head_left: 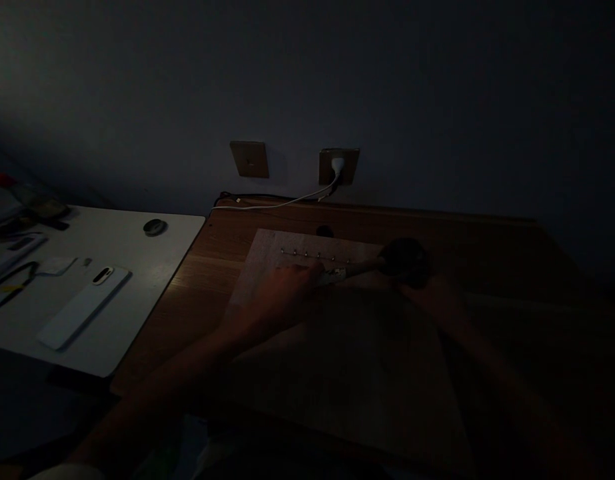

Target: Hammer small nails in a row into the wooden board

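The scene is very dim. My left hand [292,287] is closed round the pale handle of what looks like a mallet [362,267], held sideways above a board. Its dark, bulky head is at the right end, where my right hand [424,290] grips it from the near side; those fingers are partly lost in shadow. Beneath both hands lies the flat wooden board [267,243]. A row of several small metal nails [306,253] stands upright along its far part, just beyond my left hand.
The brown wooden table [202,267] meets a wall with two socket plates [250,159]; a white plug [337,165] and cable [287,203] run along the back edge. On the white table [137,300] at left are a phone [87,307], a round lid [154,227] and a bottle [37,200].
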A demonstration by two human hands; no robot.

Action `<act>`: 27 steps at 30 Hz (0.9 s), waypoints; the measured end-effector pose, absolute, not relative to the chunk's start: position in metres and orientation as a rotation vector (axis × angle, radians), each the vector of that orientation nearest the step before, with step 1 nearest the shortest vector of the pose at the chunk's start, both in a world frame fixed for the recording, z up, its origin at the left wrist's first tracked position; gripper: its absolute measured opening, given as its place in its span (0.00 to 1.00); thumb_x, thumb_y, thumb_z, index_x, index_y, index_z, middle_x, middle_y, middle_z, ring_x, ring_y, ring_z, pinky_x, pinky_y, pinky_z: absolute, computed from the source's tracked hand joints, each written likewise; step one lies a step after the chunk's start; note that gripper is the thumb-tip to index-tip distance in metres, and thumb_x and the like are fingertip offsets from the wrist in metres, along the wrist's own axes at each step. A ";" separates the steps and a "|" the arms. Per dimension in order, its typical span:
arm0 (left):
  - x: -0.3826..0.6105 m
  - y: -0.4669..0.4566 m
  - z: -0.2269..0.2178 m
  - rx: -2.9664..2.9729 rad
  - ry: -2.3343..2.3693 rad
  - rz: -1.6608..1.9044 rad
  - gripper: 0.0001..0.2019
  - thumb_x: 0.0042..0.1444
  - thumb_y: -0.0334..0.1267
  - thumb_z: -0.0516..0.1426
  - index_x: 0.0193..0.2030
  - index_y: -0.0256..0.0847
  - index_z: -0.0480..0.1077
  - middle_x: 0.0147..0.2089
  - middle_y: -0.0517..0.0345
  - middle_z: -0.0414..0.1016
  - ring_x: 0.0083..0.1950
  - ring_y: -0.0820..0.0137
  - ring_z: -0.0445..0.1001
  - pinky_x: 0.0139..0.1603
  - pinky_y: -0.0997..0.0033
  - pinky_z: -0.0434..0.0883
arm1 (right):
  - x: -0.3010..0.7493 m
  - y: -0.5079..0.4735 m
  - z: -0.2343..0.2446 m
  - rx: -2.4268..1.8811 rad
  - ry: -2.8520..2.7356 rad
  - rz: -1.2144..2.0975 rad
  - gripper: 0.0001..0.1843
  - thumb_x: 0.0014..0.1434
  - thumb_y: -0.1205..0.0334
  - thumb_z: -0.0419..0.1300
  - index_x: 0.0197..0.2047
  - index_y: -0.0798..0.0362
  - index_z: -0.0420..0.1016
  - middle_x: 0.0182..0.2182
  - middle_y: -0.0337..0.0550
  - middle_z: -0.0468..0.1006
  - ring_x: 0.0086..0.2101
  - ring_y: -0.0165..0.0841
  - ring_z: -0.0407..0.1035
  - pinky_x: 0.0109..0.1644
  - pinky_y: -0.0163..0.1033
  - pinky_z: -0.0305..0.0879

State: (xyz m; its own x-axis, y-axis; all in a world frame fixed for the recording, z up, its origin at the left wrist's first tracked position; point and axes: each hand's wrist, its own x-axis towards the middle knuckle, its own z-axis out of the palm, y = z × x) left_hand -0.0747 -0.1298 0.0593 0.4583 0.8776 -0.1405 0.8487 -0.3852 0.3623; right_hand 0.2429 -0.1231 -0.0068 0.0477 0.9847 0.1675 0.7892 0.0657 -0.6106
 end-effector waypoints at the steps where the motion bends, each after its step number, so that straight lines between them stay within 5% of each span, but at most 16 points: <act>1: -0.074 -0.130 0.058 2.329 1.453 0.090 0.17 0.70 0.49 0.56 0.58 0.42 0.73 0.44 0.45 0.84 0.40 0.55 0.83 0.36 0.63 0.71 | 0.246 -0.126 -0.007 -1.732 -1.728 0.433 0.20 0.54 0.47 0.71 0.48 0.44 0.78 0.42 0.52 0.84 0.42 0.53 0.80 0.42 0.54 0.78; 7: -0.089 -0.154 0.052 2.307 1.412 0.219 0.11 0.72 0.45 0.55 0.54 0.43 0.71 0.44 0.52 0.83 0.40 0.62 0.82 0.37 0.68 0.72 | 0.261 -0.152 -0.012 -1.594 -1.530 0.484 0.39 0.51 0.46 0.74 0.64 0.42 0.71 0.56 0.51 0.79 0.54 0.53 0.76 0.59 0.65 0.74; 14: -0.117 -0.203 0.038 2.646 1.388 0.017 0.24 0.68 0.28 0.53 0.69 0.41 0.63 0.52 0.47 0.79 0.49 0.59 0.80 0.45 0.63 0.76 | 0.261 -0.180 -0.010 -1.574 -1.268 0.533 0.43 0.50 0.38 0.74 0.64 0.42 0.67 0.53 0.50 0.78 0.47 0.49 0.79 0.54 0.63 0.78; 21: -0.113 -0.241 0.024 2.722 1.364 0.111 0.34 0.67 0.28 0.54 0.78 0.37 0.52 0.59 0.41 0.77 0.57 0.55 0.76 0.55 0.56 0.77 | 0.241 -0.207 -0.009 -1.646 -1.238 0.572 0.38 0.55 0.38 0.70 0.63 0.44 0.69 0.52 0.52 0.80 0.49 0.50 0.79 0.55 0.61 0.79; 27: -0.135 -0.245 0.015 2.637 1.330 0.363 0.25 0.70 0.35 0.55 0.72 0.43 0.65 0.57 0.45 0.78 0.55 0.55 0.78 0.54 0.53 0.79 | 0.232 -0.237 -0.019 -1.778 -1.469 0.498 0.31 0.64 0.43 0.62 0.66 0.47 0.68 0.60 0.57 0.78 0.56 0.53 0.76 0.59 0.64 0.74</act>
